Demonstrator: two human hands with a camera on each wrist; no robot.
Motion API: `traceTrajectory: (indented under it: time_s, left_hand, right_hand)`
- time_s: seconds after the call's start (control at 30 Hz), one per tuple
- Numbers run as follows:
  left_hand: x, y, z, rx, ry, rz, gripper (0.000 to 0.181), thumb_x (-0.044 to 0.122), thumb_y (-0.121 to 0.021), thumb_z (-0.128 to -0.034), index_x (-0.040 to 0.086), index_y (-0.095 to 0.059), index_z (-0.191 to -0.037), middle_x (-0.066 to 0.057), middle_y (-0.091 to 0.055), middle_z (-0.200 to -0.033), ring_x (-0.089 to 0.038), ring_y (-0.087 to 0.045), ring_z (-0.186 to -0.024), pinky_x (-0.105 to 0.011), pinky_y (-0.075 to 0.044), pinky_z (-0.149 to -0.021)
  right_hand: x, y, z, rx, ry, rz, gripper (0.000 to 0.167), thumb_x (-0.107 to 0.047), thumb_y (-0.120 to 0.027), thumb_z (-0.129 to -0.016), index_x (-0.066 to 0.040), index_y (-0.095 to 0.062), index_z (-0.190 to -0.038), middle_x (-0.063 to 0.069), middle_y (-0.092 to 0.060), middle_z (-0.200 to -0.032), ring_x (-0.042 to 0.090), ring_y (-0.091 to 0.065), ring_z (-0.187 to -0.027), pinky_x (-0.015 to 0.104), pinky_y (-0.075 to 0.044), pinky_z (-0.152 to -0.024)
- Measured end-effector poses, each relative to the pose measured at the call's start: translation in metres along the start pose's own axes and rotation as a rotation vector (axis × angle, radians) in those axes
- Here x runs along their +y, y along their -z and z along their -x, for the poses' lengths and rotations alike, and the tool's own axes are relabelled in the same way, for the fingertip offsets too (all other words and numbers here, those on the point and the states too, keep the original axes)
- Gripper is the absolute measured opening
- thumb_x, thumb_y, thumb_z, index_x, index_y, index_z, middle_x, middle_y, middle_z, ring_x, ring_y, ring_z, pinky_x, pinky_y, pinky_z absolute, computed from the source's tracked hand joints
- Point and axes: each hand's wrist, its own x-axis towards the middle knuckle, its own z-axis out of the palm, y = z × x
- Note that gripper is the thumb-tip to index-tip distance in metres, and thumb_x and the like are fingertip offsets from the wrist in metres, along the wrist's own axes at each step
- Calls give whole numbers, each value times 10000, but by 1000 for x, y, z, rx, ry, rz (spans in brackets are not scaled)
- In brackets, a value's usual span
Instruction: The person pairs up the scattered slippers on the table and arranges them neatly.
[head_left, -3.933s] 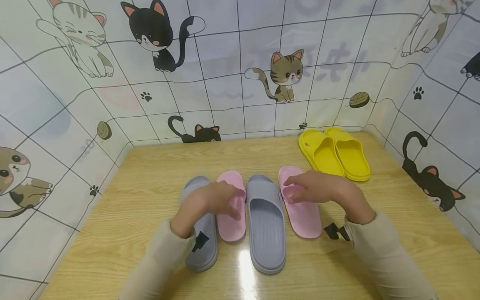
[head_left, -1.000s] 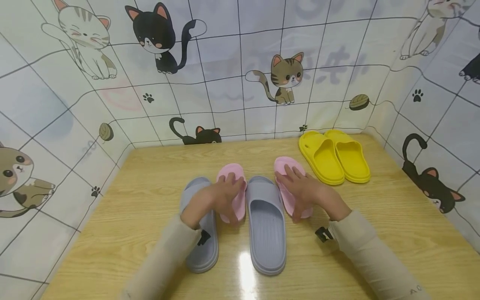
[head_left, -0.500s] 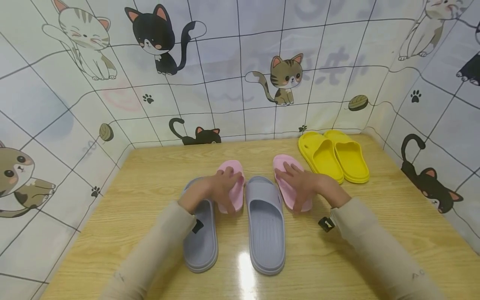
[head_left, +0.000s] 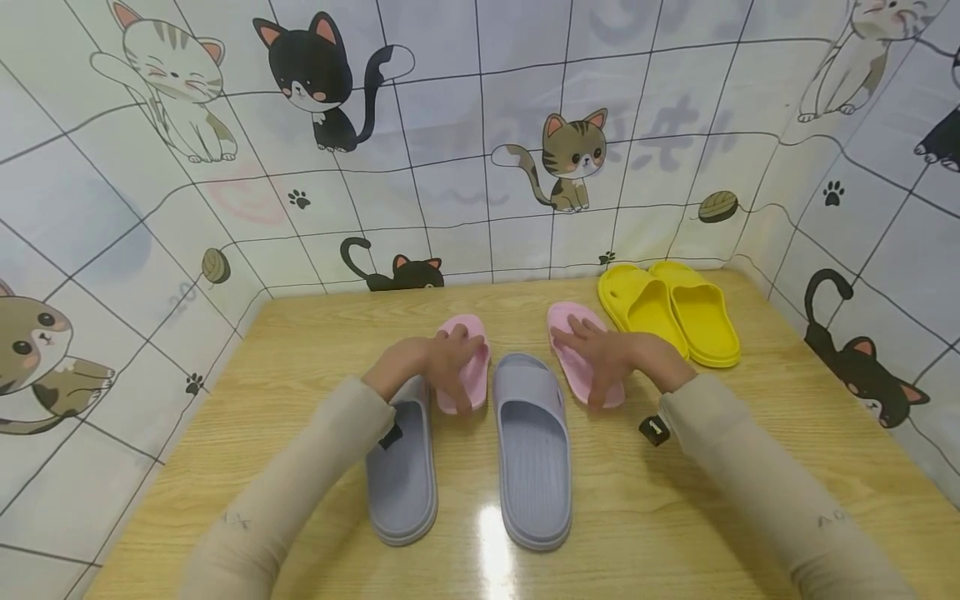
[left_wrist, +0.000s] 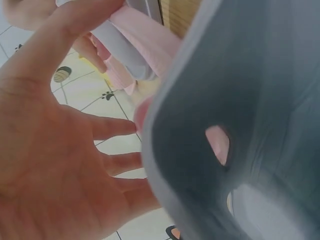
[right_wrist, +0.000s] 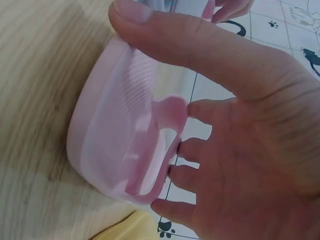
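Right hand [head_left: 611, 358] is spread over the right pink slipper [head_left: 573, 371] on the counter [head_left: 300, 333], thumb [right_wrist: 131, 11] at its near end, fingertips [right_wrist: 192, 109] against the strap [right_wrist: 173, 111]; left pink slipper [head_left: 476, 383] is spanned by the spread left hand [head_left: 450, 362]. Long axes are aimed near-to-far (right one skewed far-left).

The left hand [head_left: 447, 367] rests its spread fingers on the left pink slipper [head_left: 476, 379], thumb toward the heel. The right hand [head_left: 609, 357] lies likewise over the right pink slipper [head_left: 576, 372]. Between them stands the right grey slipper [head_left: 535, 458], its heel nearer the camera; the left grey slipper [head_left: 401, 492] lies partly under the left wrist. A yellow pair of slippers [head_left: 707, 321] sits side by side at the counter's [head_left: 315, 342] far right. Beige sleeves [head_left: 757, 475] cover both forearms. Cartoon cats decorate the gridded wall [head_left: 450, 92] behind.
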Motion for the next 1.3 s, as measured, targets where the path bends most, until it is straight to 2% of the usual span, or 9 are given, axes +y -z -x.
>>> traceTrajectory:
  time_s: [0.23,0.47,0.63,0.87,1.1,1.3]
  left_hand:
    - [-3,9,-7,-18,1,-3,1186,480,-866,-754,123,-183,-1655,-179,-271,-1593,-364,-373,-1344,-544,-414,-1140]
    - [-4,15,-12,-60,33,-10,1234,483,-876,-744,142,-132,-1668,-207,-109,-1700,-402,-288,-1488,-591,-327,-1217]
    - [-7,21,-17,-93,42,-11,1260,481,-874,-749,151,-87,-1676,-206,-47,-1719,-387,-249,-1526,-583,-297,-1239]
    - [-9,29,-23,-129,60,-30,1207,505,-863,-755,203,-138,-1671,-142,-173,-1664,-339,-343,-1421,-572,-347,-1207]
    - [-12,38,-29,-171,83,-44,1194,479,-843,-773,235,-101,-1677,-144,-81,-1709,-357,-296,-1471,-568,-335,-1215]
    - [-18,42,-35,-158,66,-8,1161,441,-853,-770,248,-148,-1672,-158,-95,-1706,-387,-297,-1480,-584,-348,-1204]
  right_hand:
    - [10,8,-6,-9,26,-15,1321,-185,-927,-706,-66,-25,-1662,307,158,-1689,497,124,-1574,698,-100,-1252]
    - [18,13,-18,3,34,20,1345,-260,-953,-696,-41,-38,-1657,315,165,-1681,509,127,-1567,700,-62,-1252]
    - [24,15,-23,23,23,25,1352,-286,-955,-697,-61,-37,-1662,295,145,-1695,494,117,-1576,694,-23,-1256]
    - [29,19,-27,36,44,41,1338,-266,-948,-704,-35,-37,-1656,309,138,-1691,498,110,-1576,688,-32,-1260]
    - [33,20,-32,62,31,23,1363,-265,-964,-683,-76,-39,-1665,290,144,-1698,484,112,-1581,697,-37,-1256]
    - [35,19,-37,88,17,34,1354,-267,-964,-680,-84,-55,-1667,275,135,-1705,475,104,-1585,706,-54,-1251]
